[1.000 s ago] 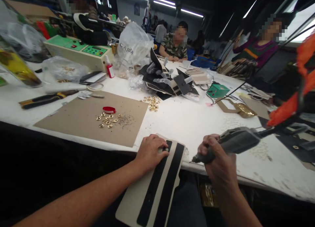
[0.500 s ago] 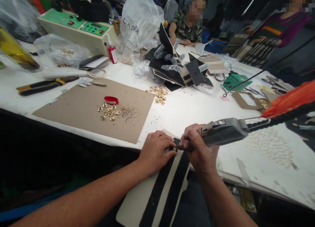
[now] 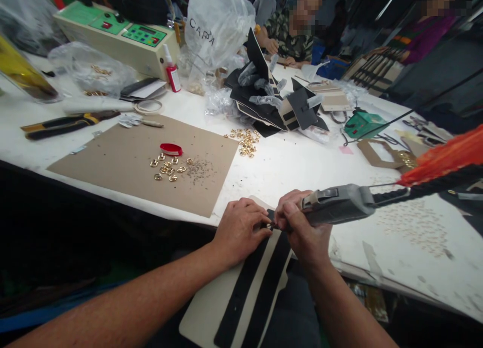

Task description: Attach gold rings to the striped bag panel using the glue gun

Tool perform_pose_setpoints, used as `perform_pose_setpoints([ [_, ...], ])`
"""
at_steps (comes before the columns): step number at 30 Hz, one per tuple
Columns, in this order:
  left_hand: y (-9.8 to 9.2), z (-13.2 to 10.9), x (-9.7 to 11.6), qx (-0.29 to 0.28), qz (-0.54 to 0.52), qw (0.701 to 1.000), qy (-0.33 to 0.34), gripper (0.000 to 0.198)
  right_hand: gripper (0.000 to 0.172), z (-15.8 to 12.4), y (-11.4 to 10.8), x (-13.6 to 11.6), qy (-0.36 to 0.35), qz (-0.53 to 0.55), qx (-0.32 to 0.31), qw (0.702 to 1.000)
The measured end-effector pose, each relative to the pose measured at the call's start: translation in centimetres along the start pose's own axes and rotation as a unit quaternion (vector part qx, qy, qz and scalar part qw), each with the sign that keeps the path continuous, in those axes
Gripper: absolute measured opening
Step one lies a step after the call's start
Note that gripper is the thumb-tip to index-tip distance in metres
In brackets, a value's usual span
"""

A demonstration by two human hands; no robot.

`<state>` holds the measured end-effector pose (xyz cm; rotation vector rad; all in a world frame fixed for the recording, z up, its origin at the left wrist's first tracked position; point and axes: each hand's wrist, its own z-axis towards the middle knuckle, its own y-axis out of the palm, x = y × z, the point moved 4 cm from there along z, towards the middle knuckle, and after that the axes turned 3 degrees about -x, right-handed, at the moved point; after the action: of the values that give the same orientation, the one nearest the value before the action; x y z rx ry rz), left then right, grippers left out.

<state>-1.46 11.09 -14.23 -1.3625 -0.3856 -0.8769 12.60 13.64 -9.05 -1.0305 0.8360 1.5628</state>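
A beige panel with two black strips (image 3: 252, 282) lies over my lap, its far end against the table edge. My left hand (image 3: 241, 232) rests on that far end, thumb and forefinger pinched around a small shiny metal piece (image 3: 269, 226) on a black strip. Its exact shape is mostly hidden by the fingers. In my right hand (image 3: 307, 232) is a grey power screwdriver (image 3: 335, 204), gripped near its nose and held almost level. The driver's tip points left and meets the metal piece between my left fingertips. A black cord wrapped with orange strands (image 3: 445, 159) runs from its rear.
A brown board (image 3: 124, 171) carries gold rings (image 3: 168, 165), dark bits and a red oval piece (image 3: 171, 149). More gold hardware (image 3: 247, 141) lies beside it. Black panels (image 3: 260, 98) are piled behind. Small pieces (image 3: 411, 224) are scattered at right. A co-worker (image 3: 290, 30) sits across the table.
My right hand and the screwdriver have shifted slightly left, closer to my left fingertips. My left hand and the panel have hardly moved. The camera view has tilted a little.
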Motion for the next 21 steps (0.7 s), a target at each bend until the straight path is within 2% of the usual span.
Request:
perform_pose_setpoints([
  [13,0.6,0.0,-0.3,-0.013,0.029,1.000,0.003,0.005,0.022,1.4,0.9,-0.2,0.030,0.006,-0.155,0.987],
  [17,0.6,-0.1,-0.4,-0.012,0.032,0.999,0.002,0.005,0.019,1.3,0.9,0.0,0.007,0.013,-0.156,0.988],
  [21,0.5,-0.1,-0.3,-0.009,0.029,1.000,-0.001,0.006,0.020,1.0,0.7,0.5,0.017,0.008,-0.132,0.991],
])
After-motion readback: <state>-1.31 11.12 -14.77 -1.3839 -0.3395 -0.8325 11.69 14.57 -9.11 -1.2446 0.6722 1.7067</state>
